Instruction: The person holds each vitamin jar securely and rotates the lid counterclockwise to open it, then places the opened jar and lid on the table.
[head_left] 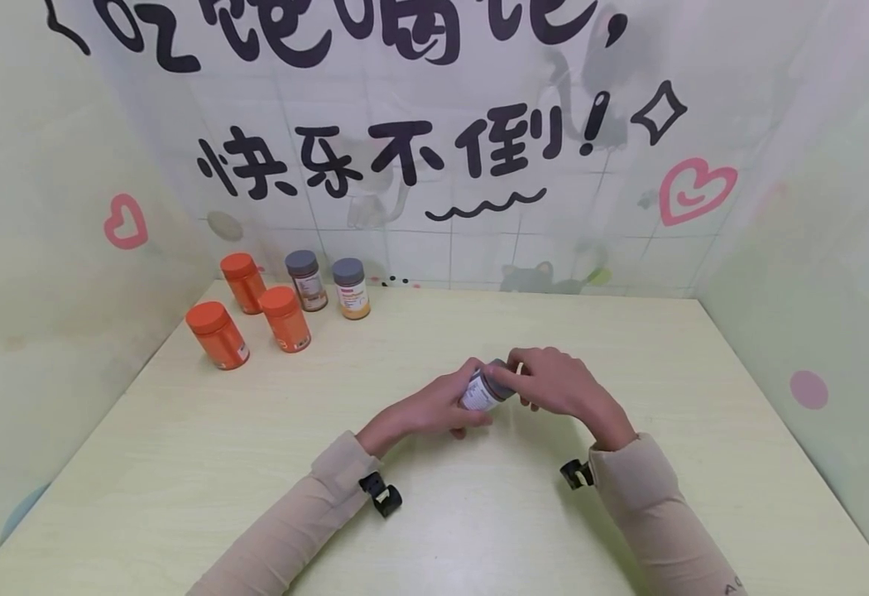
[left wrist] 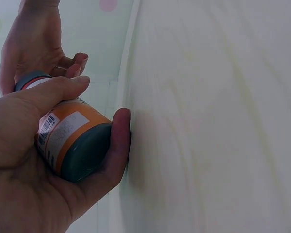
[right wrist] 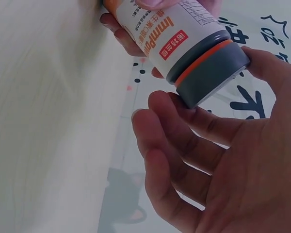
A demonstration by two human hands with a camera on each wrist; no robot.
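Note:
Over the middle of the table, my left hand (head_left: 438,407) grips a supplement bottle (head_left: 479,396) round its body. The bottle is tilted, with its grey cap (right wrist: 213,73) toward my right hand (head_left: 559,382). Its white label (right wrist: 160,29) carries orange lettering and a red patch, and an orange ring shows just under the cap. Thumb and index finger of the right hand pinch the cap's rim; the other fingers curl loosely beside it. In the left wrist view the dark bottom of the bottle (left wrist: 85,153) faces the camera, with the left thumb lying across the label.
At the back left of the table (head_left: 591,331) stand several jars: an orange jar (head_left: 218,335), a second orange jar (head_left: 285,319), a third orange jar (head_left: 244,284), and two grey-capped bottles, one brownish (head_left: 306,281), one yellowish (head_left: 351,290). Printed curtain-like walls (head_left: 405,240) border the table.

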